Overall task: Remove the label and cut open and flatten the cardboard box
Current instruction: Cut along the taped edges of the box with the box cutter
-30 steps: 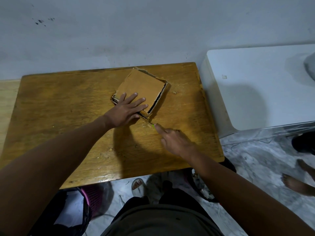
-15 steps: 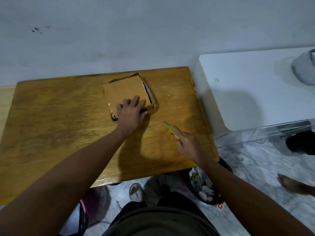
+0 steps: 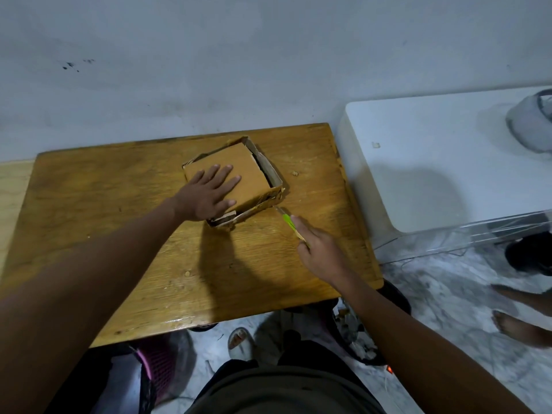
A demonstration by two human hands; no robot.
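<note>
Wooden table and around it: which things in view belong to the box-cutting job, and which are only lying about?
Belong to the job:
- brown cardboard box, pressed flat by the left hand
- green-handled cutter, held in the right hand
- wooden table

Lying about:
- white cabinet
- grey round container
- black bin of scraps
- pink basket
- white slipper

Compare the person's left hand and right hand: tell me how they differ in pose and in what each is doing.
The left hand lies flat with fingers spread on the top panel of the brown cardboard box; the right hand is curled around a green-handled cutter. The left hand touches the box; the right hand stays off it, and only the cutter's tip reaches its near corner. Both are bare and over the wooden table.
</note>
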